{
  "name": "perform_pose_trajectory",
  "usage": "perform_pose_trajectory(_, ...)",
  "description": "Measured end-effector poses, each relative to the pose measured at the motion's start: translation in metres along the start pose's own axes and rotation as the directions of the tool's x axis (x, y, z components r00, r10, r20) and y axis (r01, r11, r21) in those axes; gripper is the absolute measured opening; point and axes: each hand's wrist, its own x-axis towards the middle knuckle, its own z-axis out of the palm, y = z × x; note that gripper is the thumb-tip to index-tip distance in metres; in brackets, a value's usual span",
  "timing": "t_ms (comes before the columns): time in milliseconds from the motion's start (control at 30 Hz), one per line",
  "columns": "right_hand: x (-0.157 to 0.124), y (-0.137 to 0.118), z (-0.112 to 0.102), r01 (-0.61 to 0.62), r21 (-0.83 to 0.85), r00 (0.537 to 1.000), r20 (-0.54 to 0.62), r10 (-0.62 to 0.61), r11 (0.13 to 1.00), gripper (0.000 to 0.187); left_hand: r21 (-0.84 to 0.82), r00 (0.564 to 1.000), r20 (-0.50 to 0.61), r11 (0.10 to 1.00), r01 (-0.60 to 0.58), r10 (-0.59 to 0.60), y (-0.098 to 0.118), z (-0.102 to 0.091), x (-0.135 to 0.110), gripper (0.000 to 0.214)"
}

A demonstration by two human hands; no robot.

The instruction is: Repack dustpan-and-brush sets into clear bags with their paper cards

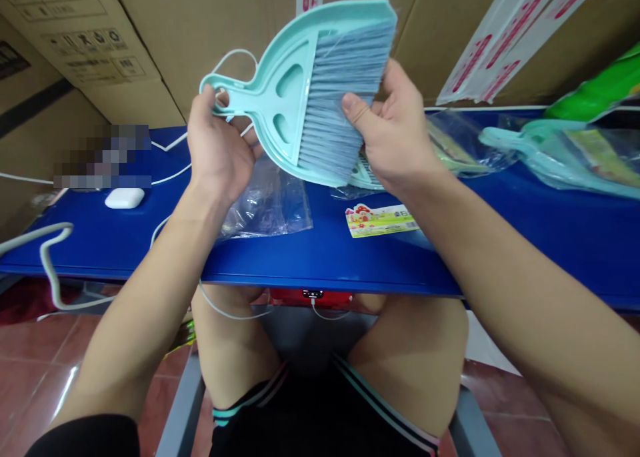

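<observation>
A light turquoise dustpan with a small hand brush nested in it is held up above the blue table. My left hand grips the handle end, thumb on top. At the wide end, my right hand has its thumb on the grey-blue bristles and its fingers behind the pan's edge. Beneath them lies a crumpled clear plastic bag. A yellow and white label card rests near my right wrist. Another turquoise piece with slots is partly hidden behind my right hand.
Bagged turquoise dustpan sets lie on the right of the blue table. A green package is behind them. To the left are a white earbud case and white cables. Cardboard boxes stand along the back.
</observation>
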Motion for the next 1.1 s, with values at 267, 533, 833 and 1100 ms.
perform_pose_trajectory(267, 0.000, -0.002, 0.002, 0.053, -0.018, 0.998, -0.041, -0.054, 0.998, 0.044, -0.075, 0.993, 0.108, 0.996, 0.054, -0.046, 0.004, -0.008, 0.006, 0.048)
perform_pose_trajectory(533, -0.003, -0.013, 0.007, 0.014, -0.004, 0.996, -0.085, -0.014, 1.000, 0.030, -0.143, 0.994, 0.043, 0.984, 0.108, -0.103, 0.007, -0.003, -0.003, 0.042)
perform_pose_trajectory(833, -0.007, -0.015, 0.011, -0.097, 0.058, 0.993, -0.057, 0.100, 0.994, 0.031, -0.132, 0.999, 0.018, 0.991, 0.038, -0.036, 0.006, 0.004, -0.005, 0.039)
perform_pose_trajectory(1100, -0.009, -0.011, 0.021, -0.205, 0.003, 0.977, -0.068, 0.204, 0.979, 0.036, -0.066, 0.995, 0.012, 0.993, -0.098, 0.099, -0.004, 0.002, 0.001, 0.030)
